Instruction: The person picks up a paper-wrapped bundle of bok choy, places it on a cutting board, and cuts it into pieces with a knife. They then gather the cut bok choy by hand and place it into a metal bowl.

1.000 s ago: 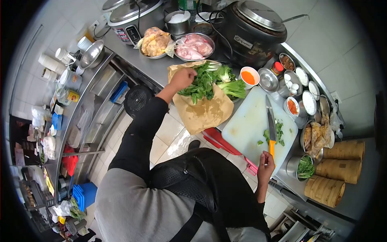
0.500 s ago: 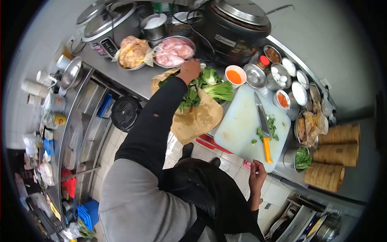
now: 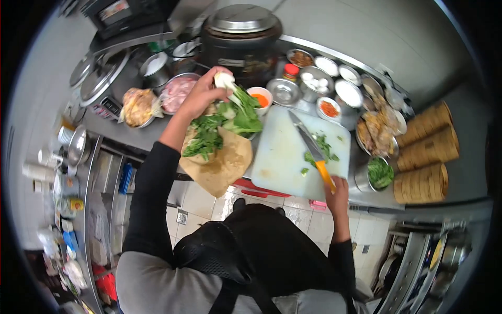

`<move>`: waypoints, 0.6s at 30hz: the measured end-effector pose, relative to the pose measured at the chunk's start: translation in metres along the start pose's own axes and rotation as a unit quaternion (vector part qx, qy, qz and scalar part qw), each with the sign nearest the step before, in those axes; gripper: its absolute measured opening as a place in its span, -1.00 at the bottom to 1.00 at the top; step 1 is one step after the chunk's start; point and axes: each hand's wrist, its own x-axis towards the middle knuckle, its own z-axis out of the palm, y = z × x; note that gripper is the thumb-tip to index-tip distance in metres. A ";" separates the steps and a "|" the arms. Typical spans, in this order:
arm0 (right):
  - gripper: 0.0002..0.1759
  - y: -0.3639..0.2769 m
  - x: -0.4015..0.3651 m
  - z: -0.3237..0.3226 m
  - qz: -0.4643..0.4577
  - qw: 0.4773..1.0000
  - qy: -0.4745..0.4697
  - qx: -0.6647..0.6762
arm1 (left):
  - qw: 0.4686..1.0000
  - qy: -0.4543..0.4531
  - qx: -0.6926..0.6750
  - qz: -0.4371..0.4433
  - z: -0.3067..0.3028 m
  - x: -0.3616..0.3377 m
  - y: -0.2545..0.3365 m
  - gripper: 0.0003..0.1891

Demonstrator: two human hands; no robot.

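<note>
Steel counter (image 3: 119,131) is seen from above, set along a tiled wall over a tiled floor (image 3: 198,201), with a white cutting board (image 3: 280,152) laid on it beside brown paper (image 3: 222,166) heaped with greens (image 3: 205,140). A bok choy (image 3: 238,102) is pinched at its white base by the left hand (image 3: 201,97) above the paper, base raised away from the person, leaves hanging toward the board. A knife (image 3: 309,146) lies diagonally on the board, tip pointing away, its orange handle met by the right hand (image 3: 338,192); whether that hand is closed on it cannot be told.
</note>
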 end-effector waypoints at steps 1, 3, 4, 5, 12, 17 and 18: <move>-0.61 0.008 0.009 0.006 0.026 0.999 -0.038 0.001 | 1.000 -0.011 0.005 0.027 0.021 -0.002 -0.011 -0.54; -0.53 0.037 0.022 0.028 -0.013 0.992 -0.121 -0.026 | 1.000 -0.008 -0.021 0.016 0.070 -0.013 -0.040 -0.54; -0.49 0.037 0.024 0.030 -0.001 0.991 -0.134 -0.031 | 1.000 0.001 -0.010 0.025 0.095 -0.024 -0.067 -0.54; -0.44 0.034 0.030 0.033 0.005 0.989 -0.146 -0.033 | 0.998 0.010 0.060 0.015 0.117 -0.040 -0.089 -0.55; -0.49 -0.003 0.036 -0.007 0.142 0.970 -0.193 0.040 | 0.980 0.048 0.193 -0.034 0.156 -0.122 -0.212 -0.68; -0.58 -0.019 -0.009 -0.018 0.210 0.896 -0.196 0.340 | 0.979 0.003 0.182 -0.095 0.134 -0.119 -0.193 -0.70; -0.60 -0.021 -0.014 -0.015 0.228 0.874 -0.218 0.371 | 0.976 -0.003 0.182 -0.122 0.129 -0.117 -0.188 -0.70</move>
